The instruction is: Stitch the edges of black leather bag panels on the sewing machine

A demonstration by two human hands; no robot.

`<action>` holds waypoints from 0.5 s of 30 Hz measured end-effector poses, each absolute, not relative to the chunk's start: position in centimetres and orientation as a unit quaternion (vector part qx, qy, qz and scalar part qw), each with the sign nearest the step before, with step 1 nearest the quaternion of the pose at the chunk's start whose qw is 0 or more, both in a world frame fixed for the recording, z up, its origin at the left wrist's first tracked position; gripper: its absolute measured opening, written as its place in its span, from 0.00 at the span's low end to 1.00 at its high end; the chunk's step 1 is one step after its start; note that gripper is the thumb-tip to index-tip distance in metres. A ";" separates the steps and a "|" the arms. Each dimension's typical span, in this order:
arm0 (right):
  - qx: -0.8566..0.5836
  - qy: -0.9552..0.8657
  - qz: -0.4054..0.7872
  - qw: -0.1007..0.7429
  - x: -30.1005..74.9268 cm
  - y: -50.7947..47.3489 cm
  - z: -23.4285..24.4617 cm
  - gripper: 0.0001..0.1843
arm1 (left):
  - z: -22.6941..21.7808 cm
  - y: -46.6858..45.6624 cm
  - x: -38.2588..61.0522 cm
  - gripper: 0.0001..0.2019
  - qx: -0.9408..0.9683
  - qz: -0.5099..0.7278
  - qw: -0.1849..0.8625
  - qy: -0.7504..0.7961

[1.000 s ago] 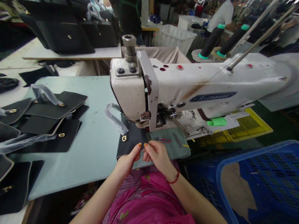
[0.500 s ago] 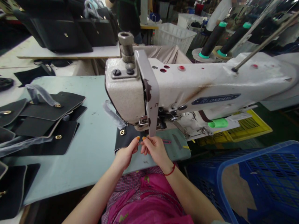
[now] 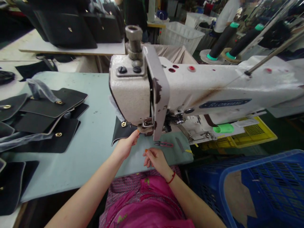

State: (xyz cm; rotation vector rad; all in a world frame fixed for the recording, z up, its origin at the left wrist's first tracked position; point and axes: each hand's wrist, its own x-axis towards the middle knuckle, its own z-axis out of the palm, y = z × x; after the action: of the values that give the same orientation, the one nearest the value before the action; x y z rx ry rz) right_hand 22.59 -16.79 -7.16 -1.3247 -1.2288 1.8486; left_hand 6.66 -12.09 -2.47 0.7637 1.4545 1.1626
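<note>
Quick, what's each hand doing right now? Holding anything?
Left hand: fingers on the black panel; whether it pinches it cannot be told.
Right hand: loosely curled on the table, holding nothing.

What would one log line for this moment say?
left hand: touching black leather panel under white sewing machine | right hand: empty, at pale green table edge near red thread snips

The one camera rides on the person's head and looks forward and down, close over the near edge of the table (image 3: 95,152), so both forearms run up from the bottom to the left hand (image 3: 125,144) and right hand (image 3: 155,158). The sewing machine (image 3: 190,91) fills the middle at close range, with the black panel (image 3: 121,131) beneath its head. A blue crate (image 3: 261,183) sits low right, and far benches show small along the top.
</note>
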 end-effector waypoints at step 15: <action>-0.501 -0.516 0.646 0.257 22.7 -17.6 -9.4 0.20 | -3.0 -11.0 6.8 0.15 0.278 0.552 0.533 0.578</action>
State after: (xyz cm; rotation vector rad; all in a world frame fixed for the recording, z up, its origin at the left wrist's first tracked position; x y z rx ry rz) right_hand 22.75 -17.59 -9.35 -1.3606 -1.3993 1.7517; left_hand 6.81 -11.03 -2.99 0.6620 1.3768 1.3167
